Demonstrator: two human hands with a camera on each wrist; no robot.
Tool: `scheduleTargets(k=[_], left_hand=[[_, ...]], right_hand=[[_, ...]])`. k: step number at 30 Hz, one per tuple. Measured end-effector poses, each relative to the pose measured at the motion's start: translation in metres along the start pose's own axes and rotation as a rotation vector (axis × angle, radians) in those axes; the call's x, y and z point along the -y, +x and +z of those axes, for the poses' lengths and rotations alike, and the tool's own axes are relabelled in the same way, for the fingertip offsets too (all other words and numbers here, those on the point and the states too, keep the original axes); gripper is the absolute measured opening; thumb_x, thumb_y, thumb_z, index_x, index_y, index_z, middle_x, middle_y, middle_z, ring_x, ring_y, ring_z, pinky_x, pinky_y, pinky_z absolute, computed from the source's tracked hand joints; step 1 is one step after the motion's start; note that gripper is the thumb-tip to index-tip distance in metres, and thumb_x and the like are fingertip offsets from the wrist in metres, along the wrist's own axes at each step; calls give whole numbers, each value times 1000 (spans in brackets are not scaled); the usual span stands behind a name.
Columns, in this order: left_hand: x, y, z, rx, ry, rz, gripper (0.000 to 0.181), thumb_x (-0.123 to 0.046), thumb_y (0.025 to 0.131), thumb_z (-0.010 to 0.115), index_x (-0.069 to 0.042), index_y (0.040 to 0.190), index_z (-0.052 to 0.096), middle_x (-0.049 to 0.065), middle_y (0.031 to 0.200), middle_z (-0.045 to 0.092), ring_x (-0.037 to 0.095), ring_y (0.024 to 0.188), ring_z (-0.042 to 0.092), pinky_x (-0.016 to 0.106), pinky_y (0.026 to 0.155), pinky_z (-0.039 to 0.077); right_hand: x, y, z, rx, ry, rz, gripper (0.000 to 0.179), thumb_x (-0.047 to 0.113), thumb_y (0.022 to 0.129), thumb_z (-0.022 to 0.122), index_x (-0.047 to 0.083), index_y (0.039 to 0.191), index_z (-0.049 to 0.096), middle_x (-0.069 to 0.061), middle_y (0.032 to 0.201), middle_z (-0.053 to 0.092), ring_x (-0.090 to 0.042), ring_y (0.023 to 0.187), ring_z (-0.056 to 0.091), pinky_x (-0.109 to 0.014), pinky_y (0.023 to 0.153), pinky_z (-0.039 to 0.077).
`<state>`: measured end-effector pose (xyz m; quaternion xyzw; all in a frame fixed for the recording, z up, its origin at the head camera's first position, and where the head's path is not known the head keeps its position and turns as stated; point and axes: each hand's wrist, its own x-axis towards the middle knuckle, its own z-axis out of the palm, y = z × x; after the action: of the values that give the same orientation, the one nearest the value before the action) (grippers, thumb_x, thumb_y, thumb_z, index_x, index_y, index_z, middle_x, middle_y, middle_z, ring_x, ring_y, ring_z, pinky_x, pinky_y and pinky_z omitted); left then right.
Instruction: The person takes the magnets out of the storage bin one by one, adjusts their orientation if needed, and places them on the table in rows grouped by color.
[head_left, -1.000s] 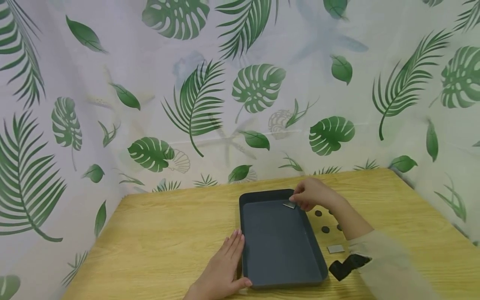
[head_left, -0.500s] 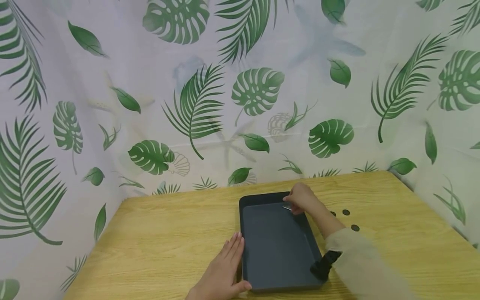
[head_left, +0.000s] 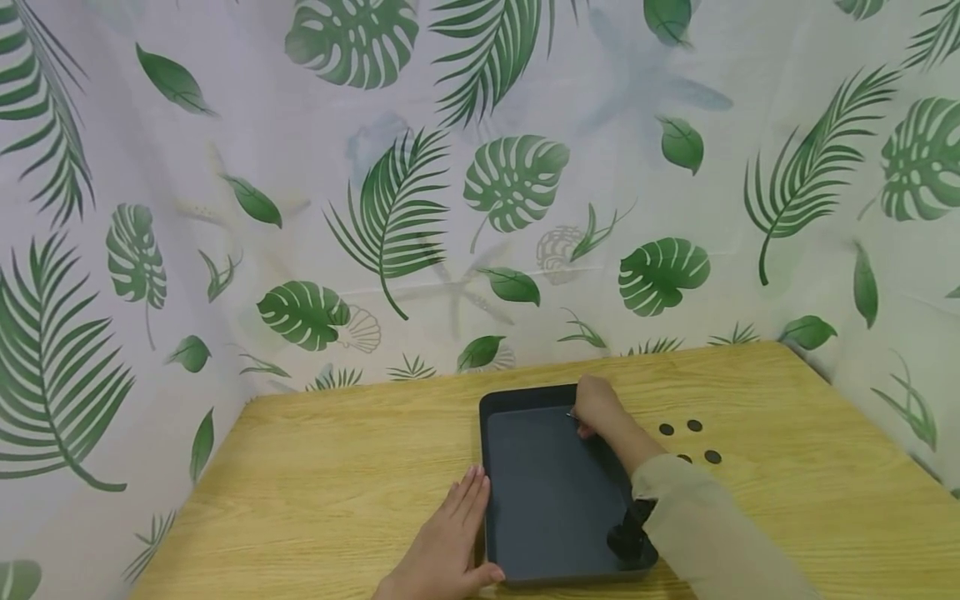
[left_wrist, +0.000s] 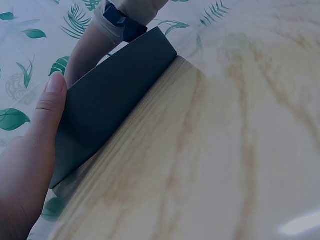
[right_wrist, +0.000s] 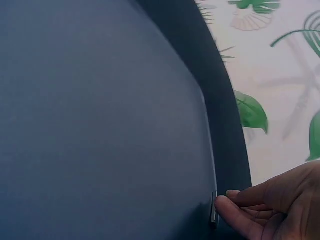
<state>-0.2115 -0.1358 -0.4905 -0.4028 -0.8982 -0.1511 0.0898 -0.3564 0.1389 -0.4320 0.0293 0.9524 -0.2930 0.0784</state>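
Observation:
A dark grey rectangular baking tray (head_left: pixel 555 492) lies on the table, its inside floor also filling much of the right wrist view. My left hand (head_left: pixel 446 533) rests along the tray's left wall with fingers straight and thumb at the near corner. At the far right corner, my right hand (head_left: pixel 600 410) reaches inside the tray. Between its fingertips it pinches a small thin metal plate (right_wrist: pixel 213 210), which stands on edge close to the inner wall. In the head view that hand hides most of the plate.
Several dark round discs (head_left: pixel 694 425) lie on the wooden table (head_left: pixel 337 483) right of the tray, one partly behind the right sleeve (head_left: pixel 697 517). A leaf-printed cloth (head_left: pixel 420 208) hangs behind the table. A black wrist strap (head_left: pixel 630 533) hangs over the tray's right side.
My right hand has turned and shifted slightly left and down with the plate, which has gone from lying flatter to on edge. The forearm now covers another small plate seen earlier. My left hand stays put.

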Motion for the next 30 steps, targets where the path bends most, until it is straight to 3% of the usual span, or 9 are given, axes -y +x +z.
scheduleTargets(k=[4,7,11,23,27,30], left_hand=[[1,0,0,2,-6,5,98,-71,89,11,8,147,18,23,155,13,33,144,11,16,112,-10],[1,-1,1,8,-17,7,98,-71,89,11,7,147,17,23,156,12,33,145,10,16,113,-10],[2,-1,2,7,-9,11,97,-71,90,13,7,147,17,23,156,11,33,145,9,17,113,-9],[2,-1,2,-15,1,13,96,-70,91,17,8,147,18,23,155,13,32,145,9,18,114,-7],[1,-1,2,-22,-5,13,96,-70,91,18,9,147,19,24,155,14,32,145,10,17,113,-8],[1,-1,2,-25,-1,13,96,-69,91,18,8,147,19,24,155,15,31,145,10,18,114,-5]], right_hand=[[0,-2,5,2,-66,-24,17,-8,84,58,-5,69,61,-11,50,59,-16,39,58,-25,42,48],[1,-5,8,9,-110,-32,9,-9,86,56,-10,83,63,-11,52,59,-16,39,58,-24,41,46],[3,-7,10,-4,-157,-36,17,-8,89,52,-14,102,62,-10,54,59,-16,38,57,-23,40,45],[9,-13,11,-32,-176,-42,18,-8,90,50,-3,79,63,-8,53,57,-14,37,52,-23,37,40],[11,-12,13,-20,-150,-50,22,-4,87,58,0,66,64,-6,47,56,-13,37,50,-23,38,40],[11,-12,15,5,-92,-79,17,0,83,67,2,67,68,-5,49,59,-14,41,55,-26,42,46]])
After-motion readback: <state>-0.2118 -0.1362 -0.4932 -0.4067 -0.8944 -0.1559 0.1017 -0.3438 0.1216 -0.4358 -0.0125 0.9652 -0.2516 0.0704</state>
